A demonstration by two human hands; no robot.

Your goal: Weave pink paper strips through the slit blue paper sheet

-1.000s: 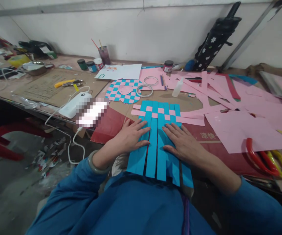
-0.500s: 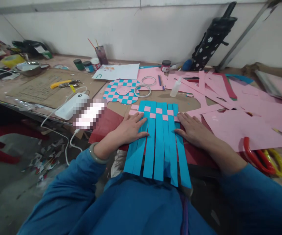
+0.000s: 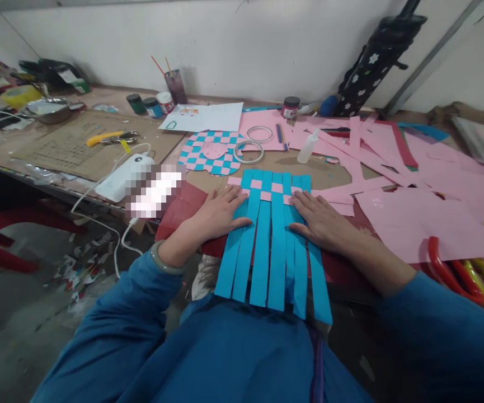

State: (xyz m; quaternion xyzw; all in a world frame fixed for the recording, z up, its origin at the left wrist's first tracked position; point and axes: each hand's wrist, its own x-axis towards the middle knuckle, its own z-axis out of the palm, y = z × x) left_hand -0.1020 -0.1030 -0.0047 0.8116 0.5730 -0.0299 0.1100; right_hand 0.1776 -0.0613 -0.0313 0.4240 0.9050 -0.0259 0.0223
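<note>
Several long blue paper strips (image 3: 267, 263) lie side by side on a red surface in front of me, with their lower ends hanging toward my lap. Pink paper strips (image 3: 267, 196) are woven across their upper part in a checked pattern. My left hand (image 3: 220, 214) lies flat on the left strips, and my right hand (image 3: 319, 224) lies flat on the right strips. Neither hand grips anything. Beyond them sits a round woven blue-and-pink paper mat (image 3: 210, 154).
Pink paper sheets and offcuts (image 3: 430, 224) cover the table's right side, beside red and yellow-handled scissors (image 3: 464, 277). Tape rolls (image 3: 249, 151), a glue bottle (image 3: 308, 146) and a white power bank (image 3: 124, 178) are near. A blurred patch (image 3: 153, 190) hides one object.
My right hand has shifted right from the middle of the strips, away from my left hand. The blue strips now lie straighter and more evenly spread. The view has also shifted slightly.
</note>
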